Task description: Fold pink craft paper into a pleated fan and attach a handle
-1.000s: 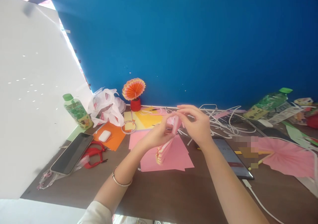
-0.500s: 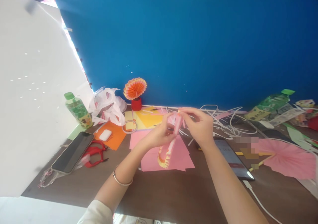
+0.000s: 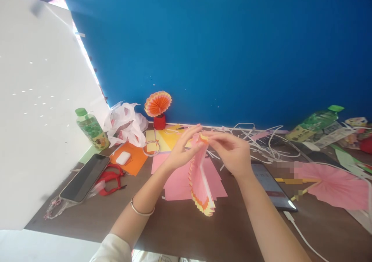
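A pleated pink paper fan [image 3: 202,177] with an orange and yellow zigzag border hangs partly spread above the desk. My right hand [image 3: 234,153] pinches its upper end between thumb and fingers. Beside the fan, my left hand [image 3: 183,148] has its fingers stretched out and its thumb apart, the thumb tip against or very near the folds. Under the fan lie pink paper sheets [image 3: 174,186]. The fan's upper middle is partly hidden by my left thumb.
Behind stands a round orange paper fan [image 3: 158,103] on a red base [image 3: 159,122]. On the left are a phone [image 3: 84,178], red straps [image 3: 112,180] and a bottle [image 3: 92,130]. To the right lie a tablet [image 3: 269,188], white paper strips [image 3: 271,146] and a large pink fan [image 3: 343,184].
The paper fan, earlier a narrow bent strip, has opened wider and its lower end hangs nearer me. My left fingers have straightened from their curled grip; my right hand still pinches the top.
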Available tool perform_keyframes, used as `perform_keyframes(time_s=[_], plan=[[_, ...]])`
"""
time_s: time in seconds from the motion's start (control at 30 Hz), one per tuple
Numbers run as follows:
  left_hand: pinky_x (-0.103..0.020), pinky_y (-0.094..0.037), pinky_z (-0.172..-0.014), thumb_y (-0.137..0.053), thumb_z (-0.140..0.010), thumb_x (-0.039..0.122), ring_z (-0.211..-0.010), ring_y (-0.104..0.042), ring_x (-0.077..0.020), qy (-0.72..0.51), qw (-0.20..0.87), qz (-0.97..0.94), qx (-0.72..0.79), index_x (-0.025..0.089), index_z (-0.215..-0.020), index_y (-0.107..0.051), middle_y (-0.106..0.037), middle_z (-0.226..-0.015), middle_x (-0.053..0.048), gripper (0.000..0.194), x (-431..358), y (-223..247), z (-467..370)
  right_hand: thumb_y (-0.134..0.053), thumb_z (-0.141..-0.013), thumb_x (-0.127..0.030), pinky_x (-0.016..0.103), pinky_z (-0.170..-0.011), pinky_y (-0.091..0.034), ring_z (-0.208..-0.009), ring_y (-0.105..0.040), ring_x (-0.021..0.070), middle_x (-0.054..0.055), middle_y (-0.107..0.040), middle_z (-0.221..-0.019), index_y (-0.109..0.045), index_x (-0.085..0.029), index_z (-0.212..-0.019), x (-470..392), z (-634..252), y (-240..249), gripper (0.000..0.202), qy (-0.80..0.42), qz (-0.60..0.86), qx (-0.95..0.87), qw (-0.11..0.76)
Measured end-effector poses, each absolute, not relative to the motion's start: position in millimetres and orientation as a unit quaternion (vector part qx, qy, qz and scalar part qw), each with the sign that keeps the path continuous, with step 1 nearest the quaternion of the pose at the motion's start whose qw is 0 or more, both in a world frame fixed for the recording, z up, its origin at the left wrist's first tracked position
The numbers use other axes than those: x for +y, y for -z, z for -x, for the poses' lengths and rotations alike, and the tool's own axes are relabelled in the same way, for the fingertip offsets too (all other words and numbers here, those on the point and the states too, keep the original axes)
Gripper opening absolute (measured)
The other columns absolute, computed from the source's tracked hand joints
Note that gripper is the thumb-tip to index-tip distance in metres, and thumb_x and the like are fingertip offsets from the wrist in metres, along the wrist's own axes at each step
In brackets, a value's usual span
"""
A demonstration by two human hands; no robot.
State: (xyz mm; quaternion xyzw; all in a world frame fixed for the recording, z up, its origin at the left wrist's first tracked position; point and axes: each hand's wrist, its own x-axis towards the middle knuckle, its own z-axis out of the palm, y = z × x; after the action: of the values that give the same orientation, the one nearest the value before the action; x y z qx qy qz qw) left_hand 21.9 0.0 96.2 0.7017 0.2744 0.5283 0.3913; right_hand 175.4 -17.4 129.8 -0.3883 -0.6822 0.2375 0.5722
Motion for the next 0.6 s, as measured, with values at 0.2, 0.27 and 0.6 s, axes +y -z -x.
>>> perform_keyframes(time_s=[0.2,0.27,0.6], plan=[[-0.039,-0.040,-0.095,-0.053,-0.084,0.031,-0.113,-0.048,-0.0204,-0.539,0.393,-0.702,0.250,0.026,-0.118,-0.048,-0.051,-0.123,-0.007,0.035,-0.2,-99.1,-20.5,-0.064,-0.075,-0.029,0.040,-0.083,-0.052,-0.090,-0.064,0.0218,0.003,-0.070,-0.088,-0.068,-0.023,-0.078,-21.2,-169.1,-128.8,0.008,-0.243,0.383,-0.690,0.565],[-0.038,-0.041,-0.094,-0.054,-0.083,0.031,-0.110,-0.051,-0.0193,-0.549,0.379,-0.703,0.245,0.025,-0.117,-0.048,-0.052,-0.119,-0.007,0.035,0.6,-98.4,-19.9,-0.063,-0.076,-0.028,0.040,-0.084,-0.052,-0.090,-0.064,0.0217,0.003,-0.070,-0.088,-0.068,-0.023,-0.077,-21.4,-167.4,-128.5,0.007,-0.245,0.383,-0.691,0.561],[-0.034,-0.045,-0.089,-0.050,-0.085,0.028,-0.104,-0.053,-0.0190,-0.567,0.288,-0.722,0.273,0.020,-0.114,-0.048,-0.055,-0.114,-0.009,0.030,-2.3,-101.4,-21.0,-0.064,-0.075,-0.024,0.037,-0.081,-0.053,-0.093,-0.063,0.0211,0.004,-0.069,-0.094,-0.066,-0.022,-0.075,-20.5,-167.2,-126.6,0.003,-0.278,0.370,-0.677,0.572]])
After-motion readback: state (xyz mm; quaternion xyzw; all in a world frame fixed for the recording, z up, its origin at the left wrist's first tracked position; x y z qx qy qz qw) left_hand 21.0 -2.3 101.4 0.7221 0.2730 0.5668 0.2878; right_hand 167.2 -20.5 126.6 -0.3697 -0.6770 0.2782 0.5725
